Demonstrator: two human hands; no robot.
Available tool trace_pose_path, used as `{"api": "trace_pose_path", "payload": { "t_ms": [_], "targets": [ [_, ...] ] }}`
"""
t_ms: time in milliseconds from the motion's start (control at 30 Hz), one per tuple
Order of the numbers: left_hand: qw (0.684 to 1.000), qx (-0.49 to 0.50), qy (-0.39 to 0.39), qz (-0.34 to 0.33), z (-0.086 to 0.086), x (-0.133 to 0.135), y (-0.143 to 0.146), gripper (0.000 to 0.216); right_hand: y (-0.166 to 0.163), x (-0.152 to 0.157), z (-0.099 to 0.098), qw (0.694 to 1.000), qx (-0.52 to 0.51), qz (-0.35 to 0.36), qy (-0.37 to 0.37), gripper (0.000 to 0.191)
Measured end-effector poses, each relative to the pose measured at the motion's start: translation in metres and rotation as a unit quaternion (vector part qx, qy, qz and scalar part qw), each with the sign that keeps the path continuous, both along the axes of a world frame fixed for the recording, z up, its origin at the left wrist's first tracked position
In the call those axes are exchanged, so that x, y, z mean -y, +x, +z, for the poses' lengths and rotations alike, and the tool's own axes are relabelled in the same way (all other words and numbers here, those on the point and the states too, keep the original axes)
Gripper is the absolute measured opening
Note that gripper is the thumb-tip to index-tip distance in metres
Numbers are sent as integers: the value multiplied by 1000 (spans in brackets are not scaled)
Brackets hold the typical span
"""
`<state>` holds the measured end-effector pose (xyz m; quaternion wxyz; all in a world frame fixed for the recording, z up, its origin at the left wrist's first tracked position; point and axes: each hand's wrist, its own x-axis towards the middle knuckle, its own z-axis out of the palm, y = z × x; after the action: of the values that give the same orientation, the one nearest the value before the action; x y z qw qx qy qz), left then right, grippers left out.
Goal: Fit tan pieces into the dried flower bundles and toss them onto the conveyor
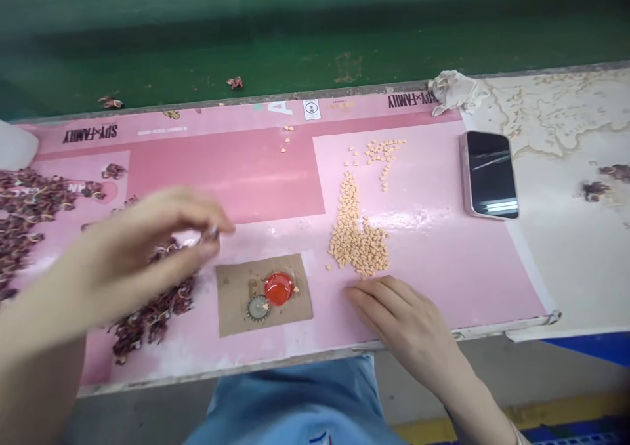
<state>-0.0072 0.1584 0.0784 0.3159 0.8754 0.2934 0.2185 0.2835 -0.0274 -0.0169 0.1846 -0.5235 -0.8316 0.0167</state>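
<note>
My left hand (147, 241) hovers blurred over a heap of dark red, dried-looking scraps (152, 307), its fingertips pinched on a small pale object I cannot make out. My right hand (394, 314) rests on the pink mat (443, 261) with fingers curled down, its fingertips just below a pile of small orange-tan pieces (357, 235). Between the hands lies a brown cardboard square (236, 294) carrying a red round cap (279, 288) and a small grey gear-like disc (258, 308).
A phone (489, 174) lies screen up at the mat's right edge. A crumpled whitish rag (455, 90) sits at the back right. More dark red scraps (24, 209) cover the left end. A green surface (295, 44) runs behind the table.
</note>
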Motion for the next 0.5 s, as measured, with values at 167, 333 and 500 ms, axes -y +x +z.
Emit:
{"api": "trace_pose_path", "payload": {
  "t_ms": [167,333,500],
  "targets": [
    [986,45,-123,100,-19,100,-22,34,-9,-3,0,998,46,-38,-13,25],
    [970,97,-198,98,-42,141,7,31,-16,-10,14,996,-63,-51,-44,22],
    [918,142,-352,115,-57,154,35,20,-51,-8,37,960,-275,-32,-35,19]
  ]
}}
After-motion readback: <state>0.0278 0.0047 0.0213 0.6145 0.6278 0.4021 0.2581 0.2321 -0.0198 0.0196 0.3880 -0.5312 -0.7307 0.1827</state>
